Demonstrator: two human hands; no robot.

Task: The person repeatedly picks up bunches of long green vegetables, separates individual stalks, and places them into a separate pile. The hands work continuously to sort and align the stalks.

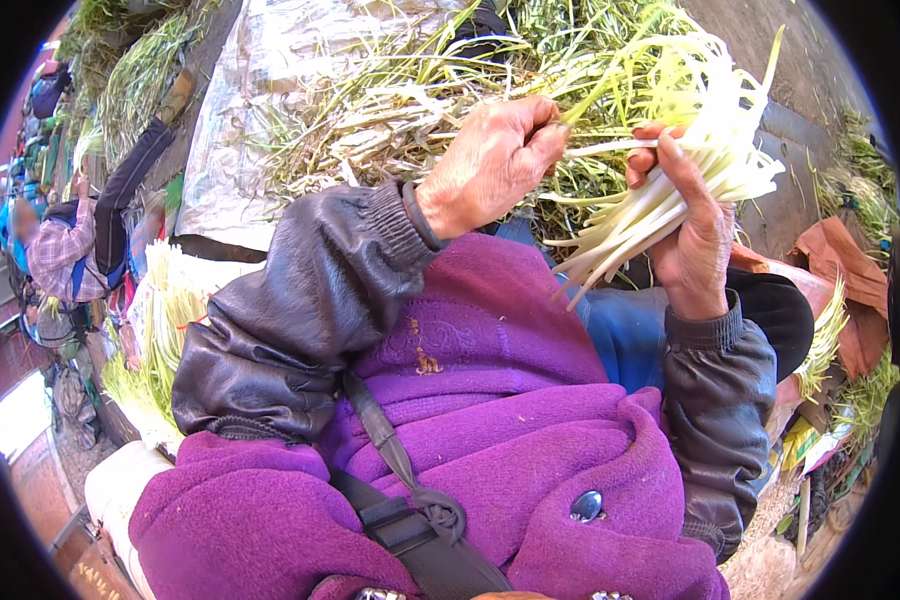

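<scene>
My right hand (pixel 694 217) is closed around a bunch of slender white-stemmed leafy vegetables (pixel 645 214), much like young garlic or chives. Their cut or root ends point down and left, and the pale green leaves fan out above. My left hand (pixel 495 157) pinches a thin yellow-green leaf (pixel 589 105) between thumb and fingers, left of the bunch. A single white stalk lies crosswise between the two hands. Beneath them spreads a heap of loose leaves and dry trimmings (pixel 390 127). Strong light washes out part of the bunch.
A pale plastic sheet (pixel 232 142) lies under the heap. Stacked bundles of similar stalks (pixel 165 315) stand at the left, with another bundle (pixel 825 337) at the right near an orange-brown cloth (pixel 847 285). Another person in a checked shirt (pixel 60 251) sits at the far left.
</scene>
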